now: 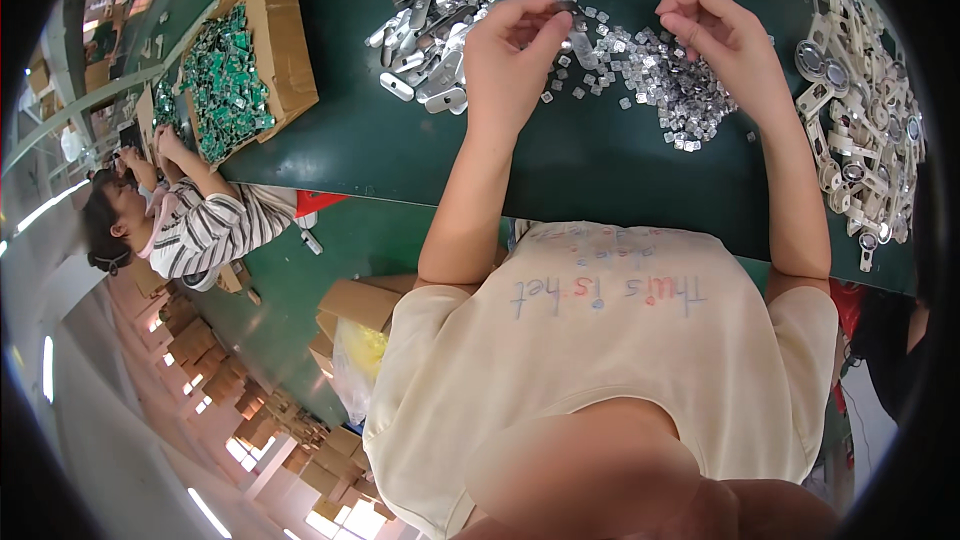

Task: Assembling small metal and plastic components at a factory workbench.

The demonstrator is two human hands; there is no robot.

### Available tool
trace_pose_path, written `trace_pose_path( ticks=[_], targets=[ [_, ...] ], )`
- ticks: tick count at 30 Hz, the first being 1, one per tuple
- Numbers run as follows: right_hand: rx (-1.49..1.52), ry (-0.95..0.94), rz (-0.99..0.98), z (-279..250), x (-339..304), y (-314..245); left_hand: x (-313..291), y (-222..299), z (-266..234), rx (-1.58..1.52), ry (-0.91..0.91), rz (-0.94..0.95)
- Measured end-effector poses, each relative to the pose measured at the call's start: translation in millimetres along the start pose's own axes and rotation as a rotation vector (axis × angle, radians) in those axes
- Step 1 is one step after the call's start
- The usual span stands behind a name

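My left hand [510,55] is raised at the right edge of a heap of oval silver metal plates [430,65]. Its thumb and fingers close on a small dark, flat piece [565,8], seen nearly edge-on; its kind is unclear. My right hand [735,50] hovers above a pile of small, square, clear-looking pieces [690,105], apart from my left hand. The right thumb and index finger are brought together in a pinch, and whatever lies between them is too small to make out. More of the square pieces lie scattered between both hands.
White plastic parts with round lenses [855,140] cover the right end of the dark green table [620,175]. A cardboard box [287,35] of green circuit boards [230,85] stands at the left. Beyond it sits a co-worker in a striped top [215,225]. An opened carton [355,305] is below the table.
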State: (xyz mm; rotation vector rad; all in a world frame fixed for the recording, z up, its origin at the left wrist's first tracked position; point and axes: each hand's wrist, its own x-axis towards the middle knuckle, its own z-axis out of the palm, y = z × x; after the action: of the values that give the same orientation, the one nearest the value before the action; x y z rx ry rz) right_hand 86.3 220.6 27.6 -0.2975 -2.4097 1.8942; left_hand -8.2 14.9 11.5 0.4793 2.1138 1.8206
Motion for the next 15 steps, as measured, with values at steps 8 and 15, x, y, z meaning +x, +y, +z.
trace_pose_path(
  ticks=[8, 15],
  targets=[
    [0.355, 0.023, -0.084, 7, -21, -35, -21, 55, 15, -0.425, -0.098, -0.031],
    [0.33, 0.108, -0.152, 11, -30, -49, -27, 63, 22, -0.321, -0.096, 0.039]
  ],
)
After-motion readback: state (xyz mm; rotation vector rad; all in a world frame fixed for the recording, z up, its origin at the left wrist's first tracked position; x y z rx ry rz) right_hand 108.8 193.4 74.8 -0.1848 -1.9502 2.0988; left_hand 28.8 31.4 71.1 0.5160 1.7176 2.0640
